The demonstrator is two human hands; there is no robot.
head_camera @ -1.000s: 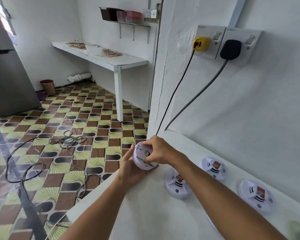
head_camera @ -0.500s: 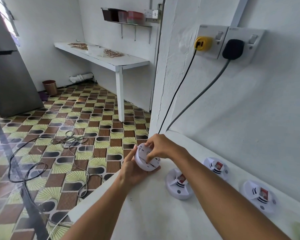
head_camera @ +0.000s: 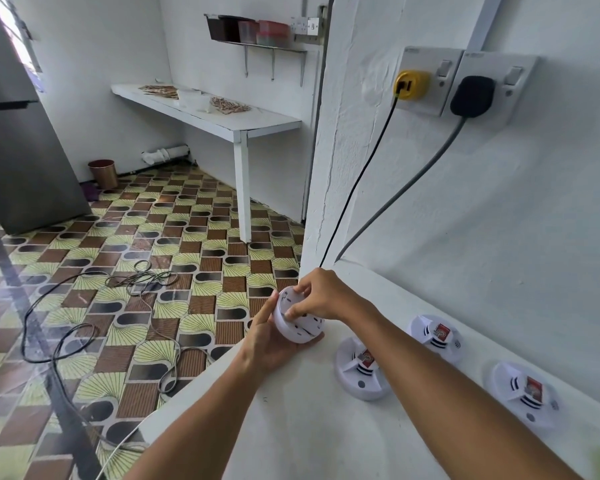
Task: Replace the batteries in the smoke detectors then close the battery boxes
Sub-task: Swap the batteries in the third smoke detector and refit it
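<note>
The left hand [head_camera: 271, 344] cradles a white smoke detector [head_camera: 297, 320] from below at the counter's [head_camera: 291, 427] left edge, back side tilted up. The right hand [head_camera: 321, 296] pinches its upper face, probably at the battery cover, though the fingers hide it. Three more smoke detectors [head_camera: 361, 370] [head_camera: 435, 336] [head_camera: 522, 393] lie on the counter near the wall [head_camera: 499, 254].

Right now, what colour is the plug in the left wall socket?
Yellow plug, clearest in the head view.
</note>
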